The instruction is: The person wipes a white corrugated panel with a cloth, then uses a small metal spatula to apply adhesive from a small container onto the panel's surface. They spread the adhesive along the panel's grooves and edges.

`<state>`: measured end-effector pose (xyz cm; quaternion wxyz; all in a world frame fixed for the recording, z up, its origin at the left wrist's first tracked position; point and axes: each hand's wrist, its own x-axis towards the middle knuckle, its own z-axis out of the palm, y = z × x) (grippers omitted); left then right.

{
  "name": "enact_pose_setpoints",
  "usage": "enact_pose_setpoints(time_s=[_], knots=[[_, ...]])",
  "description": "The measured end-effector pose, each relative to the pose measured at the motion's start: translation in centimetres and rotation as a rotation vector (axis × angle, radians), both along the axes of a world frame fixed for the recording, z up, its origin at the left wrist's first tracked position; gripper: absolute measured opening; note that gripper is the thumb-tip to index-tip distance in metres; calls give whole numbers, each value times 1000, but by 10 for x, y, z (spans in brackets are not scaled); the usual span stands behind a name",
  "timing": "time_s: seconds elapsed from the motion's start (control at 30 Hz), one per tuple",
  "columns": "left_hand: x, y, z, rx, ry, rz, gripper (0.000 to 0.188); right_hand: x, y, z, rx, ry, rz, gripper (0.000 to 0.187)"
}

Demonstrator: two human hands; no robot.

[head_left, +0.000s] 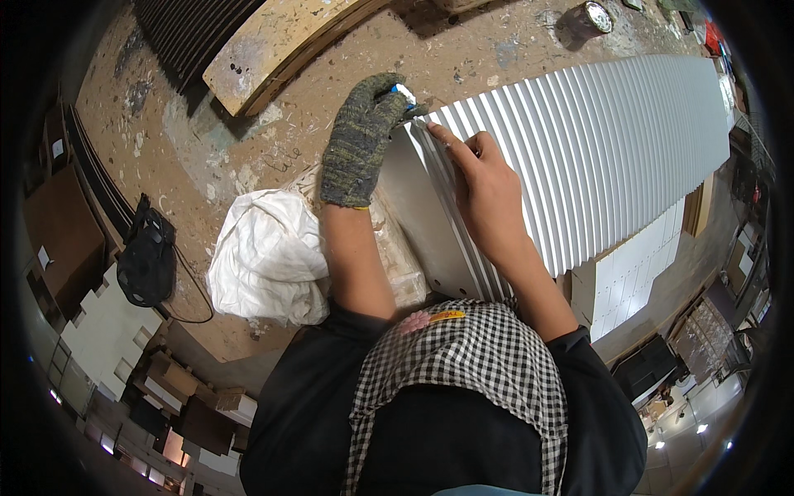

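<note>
A long curved panel with white ridges (579,157) lies in front of me and runs off to the far right. My left hand (361,136) wears a dark grey-green knitted glove and is closed around a small blue-and-white object (404,94), mostly hidden by its fingers. It is at the panel's far left corner. Bare, my right hand (488,194) rests at the panel's left end, one finger stretched to the edge near that corner and another bent. Its remaining fingers are hidden. Below the hands, the panel's smooth grey end face (413,186) shows.
A crumpled white cloth (269,256) lies left of my left forearm. Farther left is a black bag-like thing (146,263) with a cord. Beyond the hands are a curved wooden piece (277,54) and a dark ridged panel (194,33). A can (589,20) stands at far right on the stained worktable (463,62).
</note>
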<state>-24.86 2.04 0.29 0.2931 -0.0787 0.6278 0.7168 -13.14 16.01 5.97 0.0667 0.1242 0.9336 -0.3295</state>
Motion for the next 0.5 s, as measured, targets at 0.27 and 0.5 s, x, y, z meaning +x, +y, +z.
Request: enact_pose_setpoints(time_s=[0.27, 0.5], knots=[[1, -4, 0, 6, 16, -16, 31, 3, 9, 0, -361, 0, -142, 44], [1, -10, 6, 6, 9, -46, 37, 1, 10, 4, -430, -45, -214, 37]])
